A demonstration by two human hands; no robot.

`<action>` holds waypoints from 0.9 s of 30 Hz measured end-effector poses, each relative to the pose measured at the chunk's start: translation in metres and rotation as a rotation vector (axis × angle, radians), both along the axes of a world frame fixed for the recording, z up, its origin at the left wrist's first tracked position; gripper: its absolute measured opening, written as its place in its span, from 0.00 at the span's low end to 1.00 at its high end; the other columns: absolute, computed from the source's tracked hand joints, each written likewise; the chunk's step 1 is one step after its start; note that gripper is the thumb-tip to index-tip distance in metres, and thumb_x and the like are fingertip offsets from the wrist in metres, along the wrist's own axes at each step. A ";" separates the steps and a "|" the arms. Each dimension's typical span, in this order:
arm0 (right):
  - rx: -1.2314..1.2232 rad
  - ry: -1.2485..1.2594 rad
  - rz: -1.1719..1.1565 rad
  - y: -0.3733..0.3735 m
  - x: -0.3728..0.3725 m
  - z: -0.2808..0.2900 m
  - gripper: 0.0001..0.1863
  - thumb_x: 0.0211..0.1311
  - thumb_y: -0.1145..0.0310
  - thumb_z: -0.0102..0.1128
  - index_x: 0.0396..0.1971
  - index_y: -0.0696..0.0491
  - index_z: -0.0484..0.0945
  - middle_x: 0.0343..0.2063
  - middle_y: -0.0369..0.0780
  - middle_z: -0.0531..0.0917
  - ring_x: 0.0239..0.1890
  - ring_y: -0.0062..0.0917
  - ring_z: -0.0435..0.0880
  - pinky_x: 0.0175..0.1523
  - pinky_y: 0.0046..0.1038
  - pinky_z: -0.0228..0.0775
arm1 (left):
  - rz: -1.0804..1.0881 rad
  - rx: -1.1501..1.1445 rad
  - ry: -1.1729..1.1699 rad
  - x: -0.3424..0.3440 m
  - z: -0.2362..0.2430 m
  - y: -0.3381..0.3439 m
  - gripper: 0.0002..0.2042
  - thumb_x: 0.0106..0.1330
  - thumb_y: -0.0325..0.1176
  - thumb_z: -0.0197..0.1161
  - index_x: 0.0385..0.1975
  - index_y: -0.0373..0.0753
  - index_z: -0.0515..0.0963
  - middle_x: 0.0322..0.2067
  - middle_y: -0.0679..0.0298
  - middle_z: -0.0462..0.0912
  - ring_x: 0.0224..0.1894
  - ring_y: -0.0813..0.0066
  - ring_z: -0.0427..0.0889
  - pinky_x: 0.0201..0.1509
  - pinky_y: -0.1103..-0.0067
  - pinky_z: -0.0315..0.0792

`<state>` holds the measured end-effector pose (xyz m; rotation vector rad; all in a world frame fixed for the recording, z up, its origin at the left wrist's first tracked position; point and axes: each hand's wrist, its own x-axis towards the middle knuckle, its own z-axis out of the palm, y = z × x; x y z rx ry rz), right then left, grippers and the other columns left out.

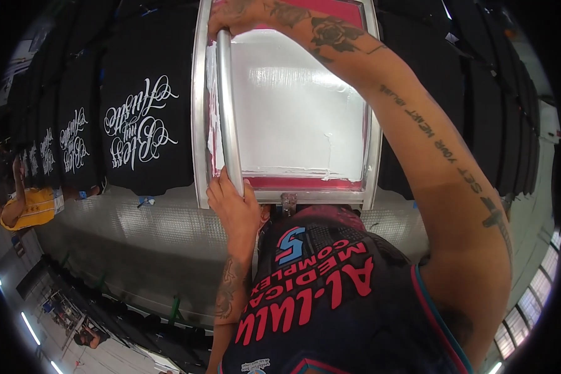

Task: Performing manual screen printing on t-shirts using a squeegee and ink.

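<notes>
A long squeegee (pixel 229 112) with a silvery handle lies along the left side of a metal-framed printing screen (pixel 199 124). My left hand (pixel 234 202) is closed around its near end, just outside the screen's near left corner. At the far end my right hand (pixel 234 15) grips the squeegee, my right arm reaching over the screen's far right side. White ink (pixel 293 112) covers most of the mesh, with a ridge of it along the squeegee. Pinkish-red strips (pixel 268 182) border the mesh at the near and far edges.
Left of the screen lies a black shirt (pixel 146 50) printed with white script, and more printed black shirts (pixel 75 68) continue farther left. Other black shirts (pixel 417 149) lie to the right. A person in yellow (pixel 28 209) stands at far left. Textured metal flooring (pixel 149 230) runs below the shirts.
</notes>
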<state>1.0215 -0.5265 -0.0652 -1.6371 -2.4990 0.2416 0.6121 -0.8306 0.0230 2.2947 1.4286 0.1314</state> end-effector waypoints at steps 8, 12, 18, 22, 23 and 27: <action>0.028 -0.004 -0.204 -0.208 0.047 0.029 0.16 0.57 0.68 0.62 0.47 0.42 0.84 0.49 0.38 0.84 0.64 0.36 0.74 0.62 0.52 0.66 | -0.248 0.101 -0.068 0.018 -0.021 0.005 0.29 0.60 0.23 0.65 0.64 0.33 0.69 0.47 0.49 0.70 0.54 0.49 0.69 0.59 0.55 0.62; 0.189 -0.169 -0.383 -0.321 0.070 0.009 0.23 0.44 0.77 0.64 0.44 0.42 0.82 0.44 0.30 0.82 0.53 0.24 0.75 0.59 0.38 0.62 | -0.362 0.084 -0.120 0.028 -0.044 0.036 0.33 0.57 0.20 0.65 0.67 0.41 0.70 0.50 0.52 0.70 0.56 0.53 0.68 0.63 0.56 0.59; 0.235 -0.325 -0.771 -0.436 0.018 0.009 0.20 0.41 0.72 0.67 0.40 0.47 0.79 0.40 0.32 0.80 0.49 0.29 0.76 0.55 0.38 0.63 | -0.601 0.399 -0.288 0.114 -0.088 0.157 0.25 0.57 0.19 0.63 0.55 0.50 0.81 0.53 0.60 0.77 0.59 0.58 0.73 0.63 0.61 0.63; 0.105 -0.328 -1.033 -0.425 -0.033 0.000 0.19 0.40 0.70 0.71 0.36 0.49 0.76 0.39 0.36 0.78 0.46 0.32 0.76 0.51 0.37 0.64 | -0.687 0.437 -0.235 0.137 -0.105 0.213 0.24 0.56 0.21 0.63 0.56 0.43 0.80 0.47 0.61 0.77 0.55 0.61 0.74 0.60 0.63 0.64; 0.102 -0.330 -1.027 -0.427 -0.041 0.002 0.19 0.40 0.70 0.71 0.36 0.49 0.76 0.39 0.36 0.78 0.46 0.32 0.76 0.51 0.37 0.64 | -0.726 0.434 -0.195 0.134 -0.106 0.216 0.24 0.56 0.21 0.63 0.56 0.40 0.79 0.45 0.61 0.77 0.54 0.61 0.74 0.59 0.63 0.65; 0.095 -0.238 -1.067 -0.476 -0.112 0.000 0.18 0.38 0.72 0.69 0.34 0.51 0.74 0.37 0.38 0.76 0.44 0.35 0.75 0.48 0.37 0.65 | -0.854 0.341 -0.153 0.080 -0.091 0.183 0.25 0.52 0.21 0.63 0.54 0.38 0.79 0.43 0.59 0.76 0.52 0.59 0.74 0.58 0.63 0.65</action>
